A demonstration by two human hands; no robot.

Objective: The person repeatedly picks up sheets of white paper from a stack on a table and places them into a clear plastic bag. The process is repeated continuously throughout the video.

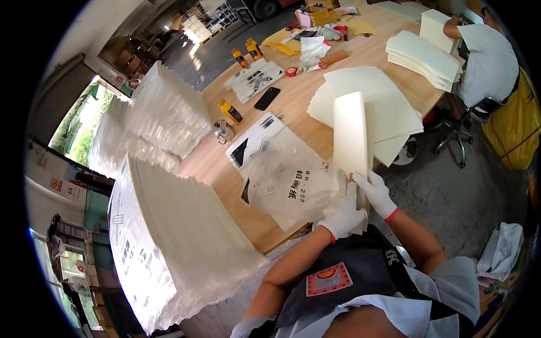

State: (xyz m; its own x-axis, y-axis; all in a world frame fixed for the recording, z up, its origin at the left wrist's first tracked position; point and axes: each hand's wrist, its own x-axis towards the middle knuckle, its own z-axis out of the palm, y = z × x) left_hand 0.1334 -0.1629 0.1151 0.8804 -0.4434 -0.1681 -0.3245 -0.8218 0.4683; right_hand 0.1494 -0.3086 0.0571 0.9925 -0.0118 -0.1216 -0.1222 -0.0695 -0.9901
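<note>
My left hand [342, 213], in a white glove with a red cuff, closes on the open end of a clear printed plastic bag [293, 188], beside the lower end of a cream paper stack [350, 132]. My right hand [376, 194], gloved the same way, grips that stack's right edge near its bottom, the fingertips bare. The stack stands tilted up, slightly curved, its lower end close to the bag's mouth; whether any of it is inside I cannot tell. Behind it more cream sheets [372, 93] lie fanned out on the wooden table [304, 127].
Tall piles of filled bags stand at the left, the nearest [191, 236] by the table's edge. White printed bags [259, 135], a phone [267, 98], an orange bottle [230, 111] and a jar [223, 131] lie beyond. A person [487, 59] sits at the far right beside paper stacks [422, 59].
</note>
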